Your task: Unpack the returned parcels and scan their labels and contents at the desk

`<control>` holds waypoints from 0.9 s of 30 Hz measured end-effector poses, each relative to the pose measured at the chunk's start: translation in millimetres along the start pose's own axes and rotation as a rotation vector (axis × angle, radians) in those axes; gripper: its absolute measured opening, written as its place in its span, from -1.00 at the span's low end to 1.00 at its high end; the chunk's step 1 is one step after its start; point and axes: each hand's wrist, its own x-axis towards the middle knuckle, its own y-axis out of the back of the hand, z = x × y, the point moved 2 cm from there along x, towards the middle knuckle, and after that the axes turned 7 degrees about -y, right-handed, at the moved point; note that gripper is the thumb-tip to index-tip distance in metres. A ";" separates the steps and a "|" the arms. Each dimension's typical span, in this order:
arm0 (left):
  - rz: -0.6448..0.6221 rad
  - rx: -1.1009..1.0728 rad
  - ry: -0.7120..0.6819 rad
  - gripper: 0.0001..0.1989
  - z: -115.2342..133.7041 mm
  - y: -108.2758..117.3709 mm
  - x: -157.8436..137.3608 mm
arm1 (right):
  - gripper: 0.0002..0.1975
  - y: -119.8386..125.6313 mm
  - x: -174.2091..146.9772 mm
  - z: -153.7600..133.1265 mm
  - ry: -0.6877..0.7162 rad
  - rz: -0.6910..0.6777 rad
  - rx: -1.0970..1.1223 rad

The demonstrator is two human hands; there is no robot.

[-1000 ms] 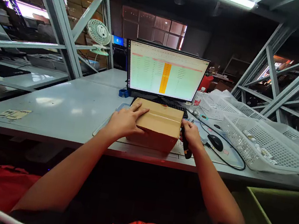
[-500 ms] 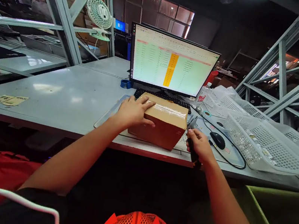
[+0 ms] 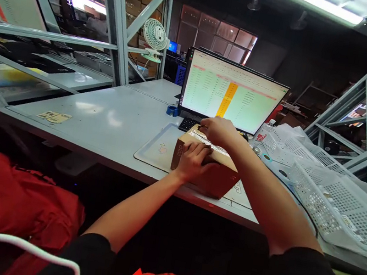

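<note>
A taped brown cardboard box (image 3: 210, 179) sits on the desk in front of the monitor. My left hand (image 3: 196, 158) grips its near left top edge, fingers bent over the top and thumb against the front side. Above the box's far left part, my right hand (image 3: 217, 131) is closed, wrist bent over the taped top. Only a dark bit shows by its fingers; the black-handled tool with a metal end, seen in this hand half a second ago, is mostly hidden. Clear shiny tape runs along the box top.
Behind the box stand a monitor (image 3: 234, 90) and a keyboard (image 3: 189, 124). White perforated baskets (image 3: 337, 199) and a plastic bottle (image 3: 265, 131) are on the right. A blue tape roll (image 3: 172, 110) and paper labels (image 3: 54, 117) lie on the desk (image 3: 111, 130). A fan (image 3: 155, 35) is clipped to the frame.
My right hand has gone from beside the box's right side to above its far left top. My left hand has come to the near edge, its fingers more bent. The view has swung left.
</note>
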 end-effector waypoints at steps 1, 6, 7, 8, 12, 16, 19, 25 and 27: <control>0.005 0.001 -0.004 -0.49 -0.5 0.7 -0.1 | -0.68 0.5 7.4 -10.7 0.023 -0.015 -0.014; 0.051 0.020 -0.027 -0.50 1.8 2.5 -0.5 | -0.69 -4.6 16.0 -29.8 0.040 -0.078 -0.069; 0.069 0.028 -0.035 -0.51 2.9 3.0 0.2 | -0.69 -6.0 14.2 -28.1 0.037 -0.077 -0.081; 0.095 0.035 -0.048 -0.53 4.3 3.9 1.4 | -0.69 -7.5 11.7 -25.0 0.034 -0.079 -0.100; 0.196 0.025 -0.105 -0.60 8.9 9.0 6.4 | -0.72 -14.0 -6.6 -2.5 0.042 -0.121 -0.207; 0.210 -0.016 -0.121 -0.63 11.9 10.3 7.4 | -0.80 -15.4 -40.6 31.6 -0.064 -0.177 -0.201; 0.199 -0.001 -0.123 -0.58 13.1 9.3 6.2 | -0.82 -11.9 -73.3 65.3 -0.188 -0.235 -0.211; 0.265 0.040 -0.102 -0.50 -15.9 32.6 8.3 | -0.78 -37.6 -141.8 138.3 -0.393 -0.330 -0.292; 0.333 0.101 -0.075 -0.49 -32.9 49.2 8.1 | -0.72 -66.4 -156.0 145.4 -0.432 -0.327 -0.165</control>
